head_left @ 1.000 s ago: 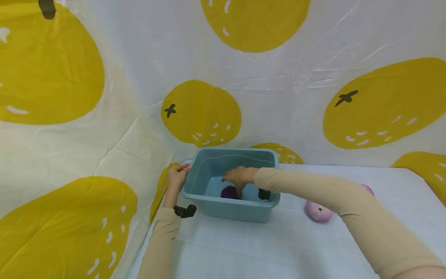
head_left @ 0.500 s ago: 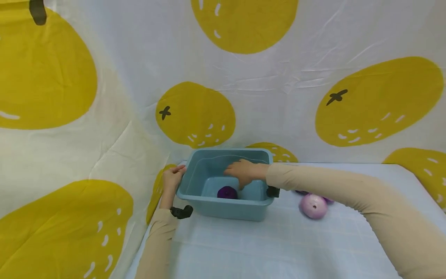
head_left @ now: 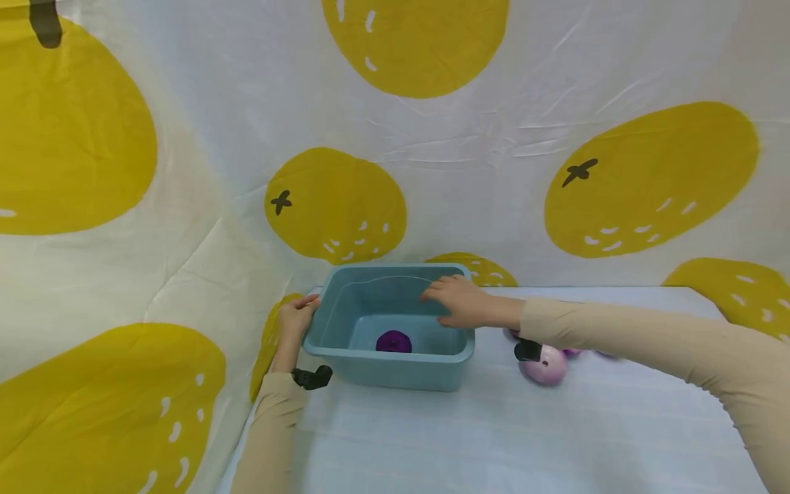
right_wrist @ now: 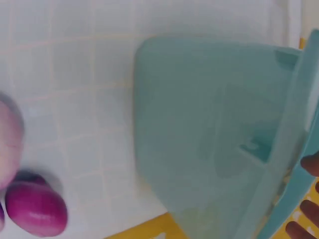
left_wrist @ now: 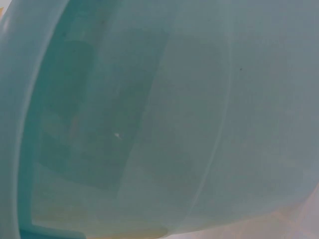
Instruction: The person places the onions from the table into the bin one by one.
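Note:
A blue-green plastic basin (head_left: 395, 372) stands on the table, and one dark purple round object (head_left: 393, 341) lies on its floor. At the basin's left rim my left hand (head_left: 295, 320) grips the edge. The left wrist view holds only the basin's wall (left_wrist: 199, 99) up close; no fingers show there. My right hand (head_left: 463, 303) hangs over the right rim with fingers spread and nothing in them. Some of its fingertips (right_wrist: 310, 211) appear beside the rim in the right wrist view.
Right of the basin lie a pale pink round object (head_left: 551, 368) and several purple ones, partly behind the right sleeve. One is a glossy magenta oval (right_wrist: 37, 209). A white sheet printed with yellow fruit (head_left: 336, 206) rises behind and to the left.
My right hand has let go of the purple object inside the basin, then risen and moved right to the rim. My left hand stays at the left rim. The view has shifted slightly.

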The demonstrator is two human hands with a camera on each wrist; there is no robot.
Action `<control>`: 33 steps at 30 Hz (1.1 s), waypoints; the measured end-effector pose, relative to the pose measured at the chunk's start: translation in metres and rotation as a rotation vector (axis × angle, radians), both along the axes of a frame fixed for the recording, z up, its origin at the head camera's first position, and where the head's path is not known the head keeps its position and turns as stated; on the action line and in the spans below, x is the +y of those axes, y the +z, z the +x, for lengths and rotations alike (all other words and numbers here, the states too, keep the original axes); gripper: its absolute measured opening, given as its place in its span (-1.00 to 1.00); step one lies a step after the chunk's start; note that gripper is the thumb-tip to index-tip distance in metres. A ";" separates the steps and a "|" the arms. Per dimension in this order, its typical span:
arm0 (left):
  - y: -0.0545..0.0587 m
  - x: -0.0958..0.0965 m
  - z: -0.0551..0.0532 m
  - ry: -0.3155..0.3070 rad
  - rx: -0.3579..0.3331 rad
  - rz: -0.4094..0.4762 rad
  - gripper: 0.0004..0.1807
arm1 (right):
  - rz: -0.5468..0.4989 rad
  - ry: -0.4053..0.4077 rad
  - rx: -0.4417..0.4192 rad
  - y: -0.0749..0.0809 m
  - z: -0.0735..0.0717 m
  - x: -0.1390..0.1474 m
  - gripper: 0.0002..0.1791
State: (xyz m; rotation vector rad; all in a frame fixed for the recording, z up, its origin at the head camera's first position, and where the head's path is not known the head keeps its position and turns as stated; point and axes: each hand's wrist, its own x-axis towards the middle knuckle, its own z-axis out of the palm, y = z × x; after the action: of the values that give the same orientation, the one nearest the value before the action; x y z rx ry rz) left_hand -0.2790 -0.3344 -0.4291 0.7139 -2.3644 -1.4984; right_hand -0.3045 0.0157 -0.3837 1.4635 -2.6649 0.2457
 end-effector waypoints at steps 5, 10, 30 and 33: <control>0.001 0.000 0.000 0.008 -0.001 -0.008 -0.61 | -0.100 -0.015 0.034 -0.006 0.001 0.020 -0.58; 0.002 0.000 -0.001 0.003 -0.003 -0.020 -0.60 | -0.205 -0.018 0.075 -0.011 0.002 0.039 -0.60; 0.002 0.003 0.004 0.009 -0.016 -0.021 -0.58 | -0.380 -0.157 0.220 -0.048 0.009 0.134 -0.65; 0.002 0.003 0.004 -0.005 -0.033 -0.016 -0.57 | -0.369 -0.187 0.243 -0.055 0.013 0.153 -0.63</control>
State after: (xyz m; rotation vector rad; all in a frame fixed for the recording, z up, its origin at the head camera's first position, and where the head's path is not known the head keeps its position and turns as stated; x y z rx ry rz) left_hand -0.2745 -0.3314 -0.4267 0.7345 -2.4014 -1.4789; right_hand -0.2914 0.1687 -0.4387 1.0539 -2.3811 0.4807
